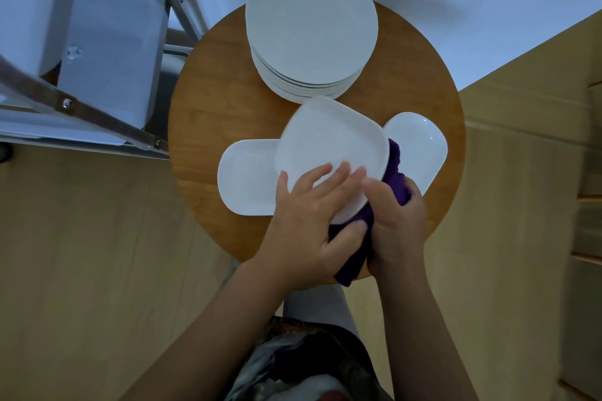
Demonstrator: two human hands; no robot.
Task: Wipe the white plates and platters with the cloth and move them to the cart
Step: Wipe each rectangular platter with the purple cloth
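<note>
The left hand (306,221) spreads its fingers over a plate (332,153), thumb under the rim; the right hand (397,218) grips the cloth (353,257) beneath it. If it slips, the plate could strike the platters (247,176) just below, over the counter (202,101).

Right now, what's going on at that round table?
A person is wiping a white plate held above the round wooden table. The left hand grips the plate's near edge, while the right hand holds a purple cloth against its underside. Below it lies a long white platter, both ends showing. A stack of round plates waits at the table's far side. The metal cart stands to the left.
</note>
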